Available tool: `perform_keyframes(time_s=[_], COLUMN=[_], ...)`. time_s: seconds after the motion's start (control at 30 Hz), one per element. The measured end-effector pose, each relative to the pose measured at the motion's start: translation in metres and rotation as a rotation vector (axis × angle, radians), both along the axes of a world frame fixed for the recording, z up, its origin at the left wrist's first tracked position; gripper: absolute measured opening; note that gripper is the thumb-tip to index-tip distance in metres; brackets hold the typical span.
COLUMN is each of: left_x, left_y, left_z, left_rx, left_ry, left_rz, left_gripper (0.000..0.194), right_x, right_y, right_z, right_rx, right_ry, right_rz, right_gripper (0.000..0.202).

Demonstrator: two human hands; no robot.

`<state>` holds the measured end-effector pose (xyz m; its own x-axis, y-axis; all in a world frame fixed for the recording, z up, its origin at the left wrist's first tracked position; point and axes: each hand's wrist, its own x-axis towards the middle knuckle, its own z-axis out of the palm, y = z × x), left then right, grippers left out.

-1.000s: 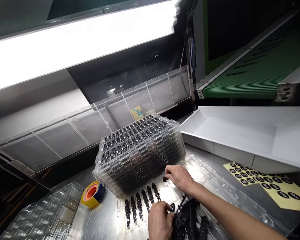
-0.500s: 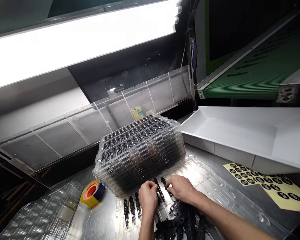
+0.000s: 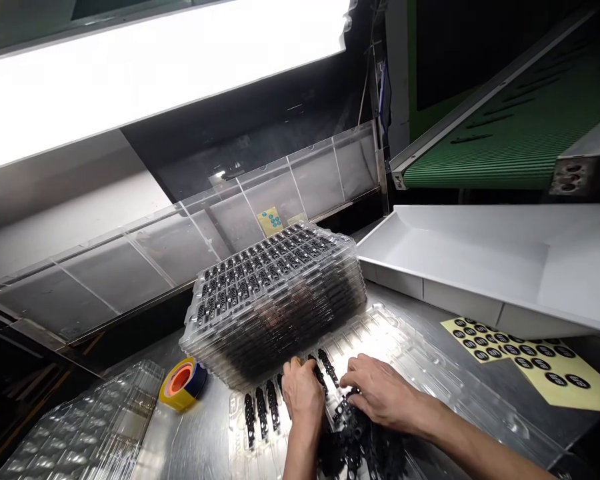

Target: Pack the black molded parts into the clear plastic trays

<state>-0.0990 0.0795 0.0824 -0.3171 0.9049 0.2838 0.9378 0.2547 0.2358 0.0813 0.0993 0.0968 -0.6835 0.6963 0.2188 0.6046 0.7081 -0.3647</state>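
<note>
- The black parts (image 3: 250, 420) stand in a slanting row in the clear tray (image 3: 386, 328), at the lower centre of the frame; each is best laid lengthwise, squarely into its slot.
- The left hand (image 3: 304, 393) curls over that row; light pressure there should avoid tipping neighbouring parts. Whether its fingers pinch one, I cannot tell.
- The right hand (image 3: 383, 395) bends thumb and fingers towards each other at the edge of the heap (image 3: 351, 445); a single part is best drawn off without dragging others. Its grip is unclear.
- The left hand hides some slots; the heap's lower end is cut off by the frame, its dark pieces merging together.
</note>
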Motion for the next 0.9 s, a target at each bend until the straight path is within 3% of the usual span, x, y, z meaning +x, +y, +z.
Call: perform_keyframes(time_s=[0.27, 0.37, 0.5, 0.67, 0.9], left_x=[0.011, 0.017, 0.022, 0.026, 0.034], left_y=[0.001, 0.001, -0.018, -0.044, -0.051], left_z=[0.011, 0.013, 0.013, 0.003, -0.013], left_rx=[-0.002, 0.01, 0.003, -0.086, -0.03], left_ry=[-0.011, -0.023, -0.081, -0.158, -0.286], left_rz=[-0.225, -0.22, -0.222, -0.267, -0.371], left_gripper=[0.029, 0.027, 0.03, 0.023, 0.032], right_x=[0.019, 0.024, 0.03, 0.032, 0.047], right_y=[-0.011, -0.012, -0.009, -0.004, 0.0], right_z=[-0.004, -0.005, -0.011, -0.018, -0.002], right_rx=[-0.098, -0.083, -0.071, -0.075, -0.167], right_ry=[-0.015, 0.032, 0.044, 0.145, 0.329], right_rz=[0.082, 0.1, 0.059, 0.053, 0.015], right_gripper=[0.013, 0.016, 0.022, 0.011, 0.013])
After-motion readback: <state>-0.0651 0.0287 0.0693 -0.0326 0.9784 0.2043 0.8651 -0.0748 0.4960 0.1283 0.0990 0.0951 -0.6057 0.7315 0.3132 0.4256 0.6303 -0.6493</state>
